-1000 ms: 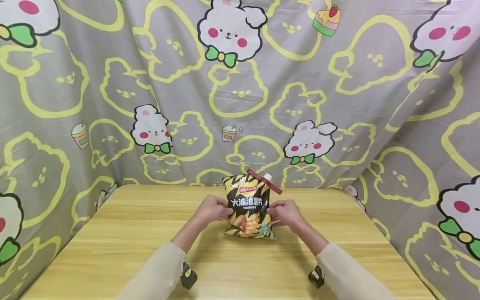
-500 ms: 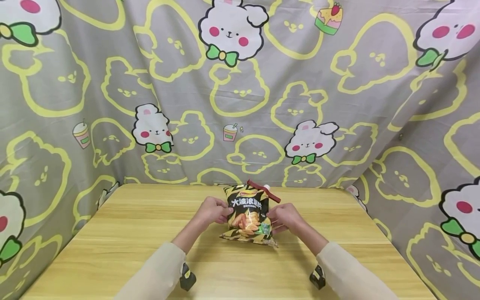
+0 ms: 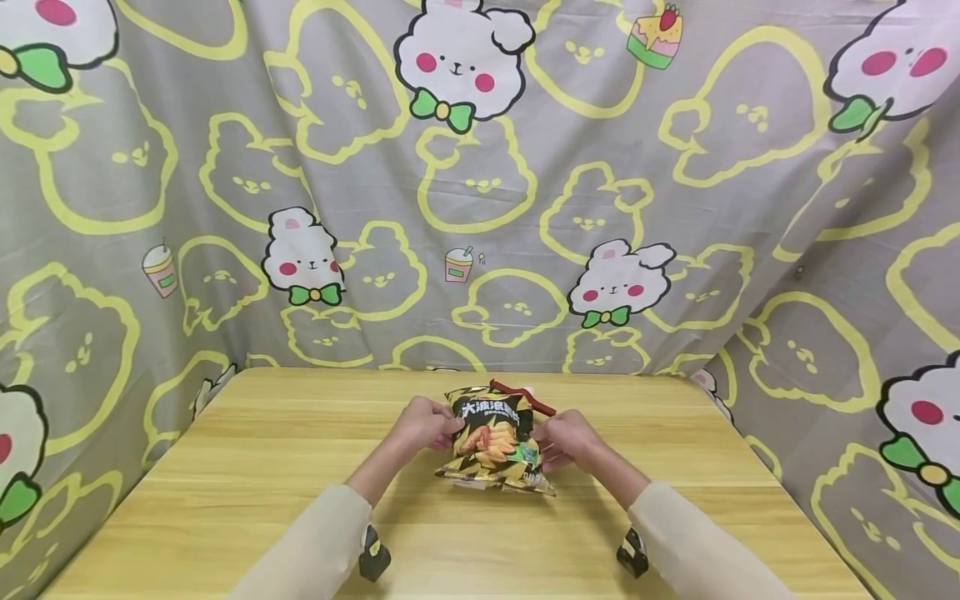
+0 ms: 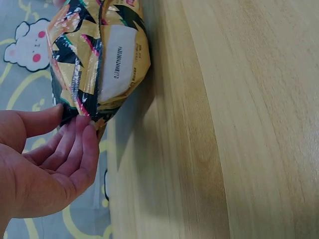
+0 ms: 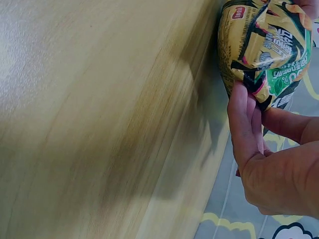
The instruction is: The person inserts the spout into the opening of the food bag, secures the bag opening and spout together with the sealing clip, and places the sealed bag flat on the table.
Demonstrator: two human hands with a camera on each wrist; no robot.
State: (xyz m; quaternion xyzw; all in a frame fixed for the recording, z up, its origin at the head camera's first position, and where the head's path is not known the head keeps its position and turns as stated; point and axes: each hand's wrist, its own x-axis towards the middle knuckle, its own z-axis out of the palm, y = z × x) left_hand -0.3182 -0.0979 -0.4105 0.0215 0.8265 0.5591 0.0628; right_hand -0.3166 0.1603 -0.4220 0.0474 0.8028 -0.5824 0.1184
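A black and yellow potato chip bag (image 3: 489, 442) leans back over the middle of the table, its printed front facing up toward me. Across its top right corner runs a dark red bag clip (image 3: 534, 400), with a bit of a white part behind it. My left hand (image 3: 423, 425) pinches the bag's left edge between thumb and fingers; the left wrist view shows this grip at a corner of the bag (image 4: 122, 59). On the opposite edge, my right hand (image 3: 572, 442) pinches the bag too. Whether the bag's underside touches the table cannot be told.
The light wooden table (image 3: 225, 500) spreads around both hands. A grey curtain (image 3: 480, 208) with yellow outlines and white cartoon rabbits hangs behind the table and along both sides. Black wrist devices (image 3: 373, 554) sit under the sleeves.
The bag's top has tipped back and down, away from me, taking the clip lower with it. Its bottom edge has come slightly nearer. Both hands keep their grip and barely move.
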